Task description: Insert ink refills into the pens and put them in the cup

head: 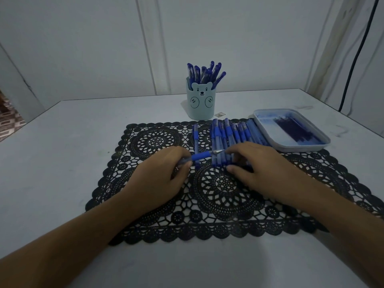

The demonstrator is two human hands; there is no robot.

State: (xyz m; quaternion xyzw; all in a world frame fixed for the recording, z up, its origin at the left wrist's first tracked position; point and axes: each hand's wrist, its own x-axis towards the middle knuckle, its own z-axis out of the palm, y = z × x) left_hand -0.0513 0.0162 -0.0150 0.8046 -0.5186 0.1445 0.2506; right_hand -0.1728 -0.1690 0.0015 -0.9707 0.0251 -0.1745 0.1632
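So the left grip (164, 173) swallows the back end of the pen (201, 156), right grip (255, 165) covers the near ends of the pen row (230, 132). In the tray (301, 148) the refills (295, 129) are just a dark smear. That tiny thing (218, 114) by the cup (200, 104)? Too small, no clue.

Black lace mat (218, 190) on white table (62, 152)

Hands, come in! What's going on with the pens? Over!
Left grip holds a pen, tip out. Right grip at the pen row, hold unclear. Cup holds pens, way clear. Over.
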